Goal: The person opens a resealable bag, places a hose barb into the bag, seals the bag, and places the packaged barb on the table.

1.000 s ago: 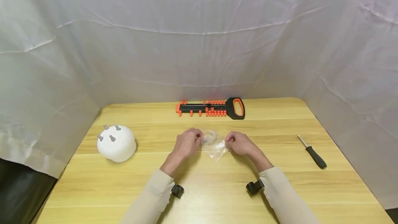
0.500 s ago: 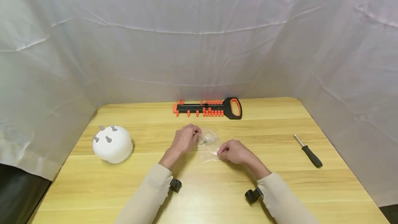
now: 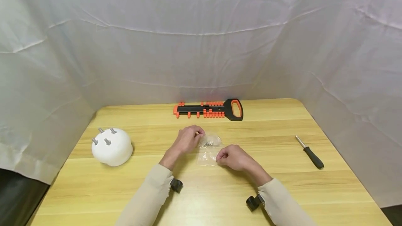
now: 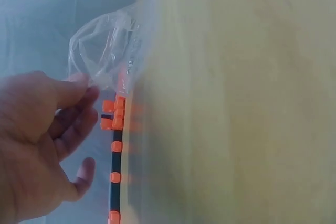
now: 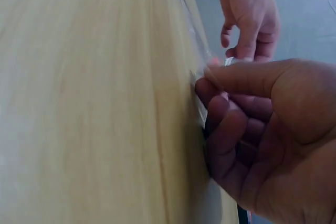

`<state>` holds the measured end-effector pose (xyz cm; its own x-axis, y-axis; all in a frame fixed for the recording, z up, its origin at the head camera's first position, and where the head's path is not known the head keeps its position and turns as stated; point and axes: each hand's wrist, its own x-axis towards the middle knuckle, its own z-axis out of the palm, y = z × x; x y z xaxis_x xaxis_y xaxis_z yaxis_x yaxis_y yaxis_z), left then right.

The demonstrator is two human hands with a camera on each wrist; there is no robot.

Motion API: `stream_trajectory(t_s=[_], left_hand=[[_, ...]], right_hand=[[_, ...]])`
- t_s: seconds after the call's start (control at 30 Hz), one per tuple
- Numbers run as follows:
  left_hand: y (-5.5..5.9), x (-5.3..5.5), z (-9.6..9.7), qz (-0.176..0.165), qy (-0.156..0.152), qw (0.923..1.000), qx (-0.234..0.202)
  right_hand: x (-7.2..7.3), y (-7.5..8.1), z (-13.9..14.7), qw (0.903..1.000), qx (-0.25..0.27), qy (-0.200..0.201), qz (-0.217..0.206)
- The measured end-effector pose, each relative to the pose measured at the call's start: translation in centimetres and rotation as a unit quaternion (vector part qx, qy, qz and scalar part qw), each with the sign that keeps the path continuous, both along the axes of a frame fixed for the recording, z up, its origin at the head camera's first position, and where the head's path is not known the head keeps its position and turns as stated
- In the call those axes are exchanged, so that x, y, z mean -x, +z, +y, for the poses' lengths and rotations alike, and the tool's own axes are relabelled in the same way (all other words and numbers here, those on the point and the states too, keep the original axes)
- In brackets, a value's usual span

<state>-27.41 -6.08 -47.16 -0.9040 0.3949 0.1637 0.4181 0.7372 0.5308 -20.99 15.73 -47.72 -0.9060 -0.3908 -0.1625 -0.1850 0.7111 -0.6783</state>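
Note:
A clear plastic bag with small metal pieces, perhaps screws, is stretched between both hands above the table. My left hand pinches its upper left corner between thumb and forefinger; in the left wrist view the bag hangs from the fingertips of that hand. The right hand grips the lower right edge, lower and nearer than the left. Seen from the right wrist, thumb and forefinger of the right hand press together on the thin film, the other fingers curled. What exactly the metal pieces are is too small to tell.
At the back of the wooden table lies a black and orange rack with a loop handle. A white rounded object with several grey pegs stands left. A black-handled screwdriver lies right. Grey sheeting encloses the back and sides.
The right hand has moved down and slightly left with its edge of the bag. The bag now hangs flatter and more spread, and the metal pieces show more clearly. The left hand stays nearly in place.

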Motion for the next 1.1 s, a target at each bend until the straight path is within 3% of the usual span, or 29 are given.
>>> stream_trajectory(t_s=[0.2, 0.3, 0.63, 0.77, 0.97, 1.1], left_hand=[[0.8, -0.2, -0.3, 0.012, -0.007, 0.9987, -0.050], [1.3, -0.4, -0.5, 0.034, -0.006, 0.9974, -0.063], [3.6, -1.5, -1.1, 0.100, -0.004, 0.9905, -0.094], [4.3, -1.8, -1.4, 0.130, -0.014, 0.9857, -0.106], [5.0, -2.0, -1.3, 0.195, -0.032, 0.9727, -0.122], [5.4, -2.2, -1.0, 0.217, -0.044, 0.9669, -0.126]], right_hand=[[-0.1, -0.3, 0.0, 0.9992, 0.014, 0.025, 0.027], [-0.1, -0.6, 0.1, 0.9982, 0.005, 0.030, 0.052], [0.1, -0.7, 0.4, 0.9938, -0.024, 0.004, 0.109], [0.2, -0.6, 0.5, 0.9925, -0.018, 0.002, 0.121], [0.3, -0.7, 0.7, 0.9865, -0.019, -0.005, 0.163], [0.4, -0.6, 0.7, 0.9866, -0.006, -0.018, 0.162]])
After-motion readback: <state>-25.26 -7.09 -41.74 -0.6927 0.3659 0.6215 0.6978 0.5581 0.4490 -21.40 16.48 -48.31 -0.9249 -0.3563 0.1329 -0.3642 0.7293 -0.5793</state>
